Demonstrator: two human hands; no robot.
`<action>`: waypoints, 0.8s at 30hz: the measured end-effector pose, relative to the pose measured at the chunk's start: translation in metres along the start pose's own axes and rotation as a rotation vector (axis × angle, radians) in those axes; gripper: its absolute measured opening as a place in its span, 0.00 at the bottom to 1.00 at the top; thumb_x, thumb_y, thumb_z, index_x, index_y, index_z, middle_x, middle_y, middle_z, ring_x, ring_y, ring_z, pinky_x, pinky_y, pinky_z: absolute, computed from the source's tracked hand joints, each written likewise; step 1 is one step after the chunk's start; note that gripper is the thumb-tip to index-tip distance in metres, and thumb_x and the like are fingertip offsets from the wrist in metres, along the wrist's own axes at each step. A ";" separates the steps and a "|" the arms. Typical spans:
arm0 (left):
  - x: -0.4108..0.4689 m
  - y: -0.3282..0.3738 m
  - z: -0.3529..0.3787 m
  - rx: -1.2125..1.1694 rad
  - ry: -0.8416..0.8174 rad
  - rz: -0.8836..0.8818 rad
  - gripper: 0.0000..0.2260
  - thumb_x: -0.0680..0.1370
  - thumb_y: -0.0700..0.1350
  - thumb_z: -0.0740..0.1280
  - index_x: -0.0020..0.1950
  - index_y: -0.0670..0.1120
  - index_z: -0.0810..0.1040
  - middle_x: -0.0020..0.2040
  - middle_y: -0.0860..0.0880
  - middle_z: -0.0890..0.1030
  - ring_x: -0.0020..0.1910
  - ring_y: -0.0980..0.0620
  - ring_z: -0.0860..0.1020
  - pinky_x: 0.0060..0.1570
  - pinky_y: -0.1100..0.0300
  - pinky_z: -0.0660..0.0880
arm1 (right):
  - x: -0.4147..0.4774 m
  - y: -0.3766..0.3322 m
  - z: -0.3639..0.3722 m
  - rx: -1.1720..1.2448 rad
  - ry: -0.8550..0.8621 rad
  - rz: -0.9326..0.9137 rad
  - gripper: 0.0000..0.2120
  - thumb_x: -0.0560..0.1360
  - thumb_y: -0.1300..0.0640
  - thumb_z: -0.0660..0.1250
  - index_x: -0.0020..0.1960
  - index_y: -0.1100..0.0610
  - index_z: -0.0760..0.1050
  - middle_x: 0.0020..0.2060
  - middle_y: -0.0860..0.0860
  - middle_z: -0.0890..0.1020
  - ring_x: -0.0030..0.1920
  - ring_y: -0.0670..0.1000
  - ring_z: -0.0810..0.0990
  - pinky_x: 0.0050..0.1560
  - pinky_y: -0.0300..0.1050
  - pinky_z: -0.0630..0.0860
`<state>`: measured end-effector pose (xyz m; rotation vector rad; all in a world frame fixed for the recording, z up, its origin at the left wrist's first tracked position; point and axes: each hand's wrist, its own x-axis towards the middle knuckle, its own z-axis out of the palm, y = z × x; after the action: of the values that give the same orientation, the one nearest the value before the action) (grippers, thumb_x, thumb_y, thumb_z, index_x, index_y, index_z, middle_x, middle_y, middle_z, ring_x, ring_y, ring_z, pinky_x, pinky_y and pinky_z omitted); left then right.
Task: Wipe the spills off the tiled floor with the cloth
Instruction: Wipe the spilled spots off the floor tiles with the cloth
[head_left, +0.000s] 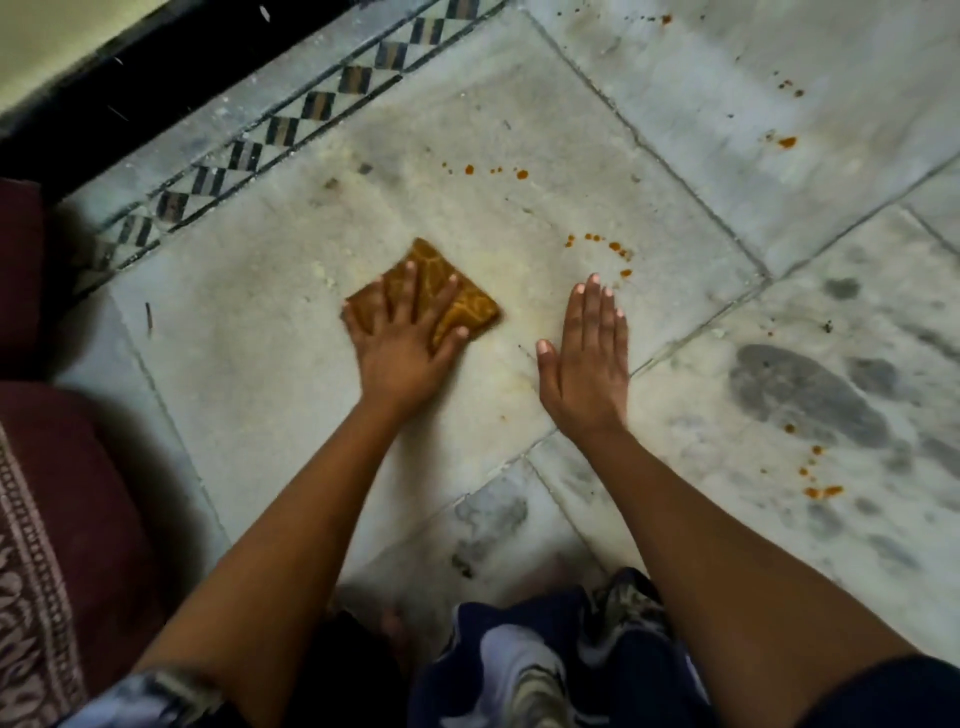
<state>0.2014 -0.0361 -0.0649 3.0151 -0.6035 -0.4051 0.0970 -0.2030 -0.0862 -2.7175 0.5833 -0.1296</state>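
A folded orange-brown patterned cloth (467, 304) lies on the pale marble tile floor (260, 364). My left hand (402, 338) presses flat on the cloth with fingers spread. To its right, my right hand (584, 364) rests flat on the bare tile, fingers straight. Orange spill drops (602, 247) curve just beyond my right fingertips. A row of orange drops (493, 170) lies farther off. More orange spots (787, 141) mark the far right tile, and an orange smear (823, 491) sits at the near right.
A checkered tile border (311, 106) runs diagonally along a black skirting (130, 104) at the upper left. A maroon cushion or mattress (67, 493) with a patterned trim fills the left edge. Dark grey smudges (805, 395) stain the right tile. My knees are at the bottom.
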 end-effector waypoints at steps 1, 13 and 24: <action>0.008 -0.011 -0.003 -0.024 -0.011 -0.074 0.26 0.78 0.67 0.49 0.75 0.66 0.50 0.79 0.51 0.43 0.76 0.39 0.42 0.68 0.34 0.36 | 0.001 0.006 -0.001 -0.024 0.001 0.016 0.32 0.77 0.47 0.47 0.75 0.65 0.51 0.75 0.62 0.53 0.76 0.58 0.50 0.74 0.50 0.44; 0.005 0.035 0.016 -0.049 0.074 0.147 0.29 0.75 0.69 0.48 0.76 0.63 0.49 0.79 0.49 0.46 0.76 0.37 0.45 0.68 0.36 0.37 | 0.029 0.050 -0.012 -0.103 0.053 0.273 0.33 0.78 0.46 0.45 0.76 0.64 0.44 0.76 0.59 0.47 0.76 0.55 0.45 0.74 0.49 0.39; 0.166 0.016 -0.034 -0.131 0.049 -0.237 0.29 0.76 0.66 0.53 0.76 0.62 0.51 0.79 0.51 0.45 0.76 0.38 0.44 0.66 0.28 0.41 | 0.043 0.060 -0.007 -0.145 0.057 0.319 0.34 0.77 0.43 0.41 0.76 0.61 0.43 0.77 0.57 0.49 0.76 0.53 0.46 0.74 0.47 0.40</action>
<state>0.3523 -0.1148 -0.0716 2.9668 -0.2064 -0.3626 0.1126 -0.2737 -0.1010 -2.7212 1.0705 -0.0859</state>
